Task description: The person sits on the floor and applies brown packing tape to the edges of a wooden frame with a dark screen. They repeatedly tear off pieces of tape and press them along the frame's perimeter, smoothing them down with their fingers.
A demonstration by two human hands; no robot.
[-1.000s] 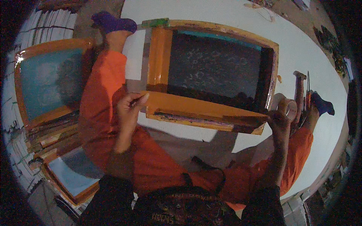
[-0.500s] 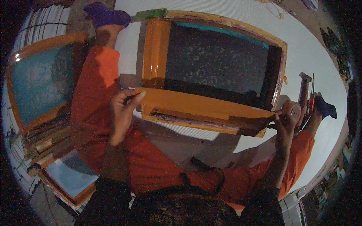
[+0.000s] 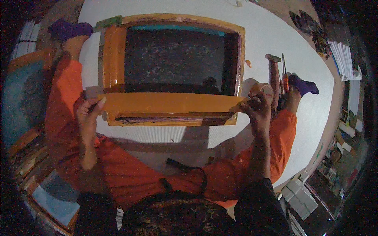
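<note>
A wooden screen-printing frame [image 3: 177, 18] lies flat before me, its dark mesh [image 3: 173, 59] showing faint round motifs. Along its near side stretches a strip of brown packing tape [image 3: 169, 103]. My left hand [image 3: 87, 112] pinches the strip's left end between thumb and fingers. At the other end, my right hand [image 3: 258, 110] closes its fingers on the tape. Right behind that hand is a tape roll [image 3: 267, 92]; whether the hand holds it too is hidden. Brown tape [image 3: 115, 59] also covers the frame's left inner edge.
A hammer [image 3: 274, 76] and a thin screwdriver-like tool [image 3: 285, 80] lie right of the frame, by my right foot [image 3: 301, 84]. Another screen frame [image 3: 25, 78] leans at the left. Below it, more frames [image 3: 55, 198] are stacked. A white sheet [image 3: 315, 110] spreads underneath.
The view has shifted, so the frame appears further left. The tape strip, slanting down to the right before, now runs nearly level along the frame's near side. Both hands still grip its ends.
</note>
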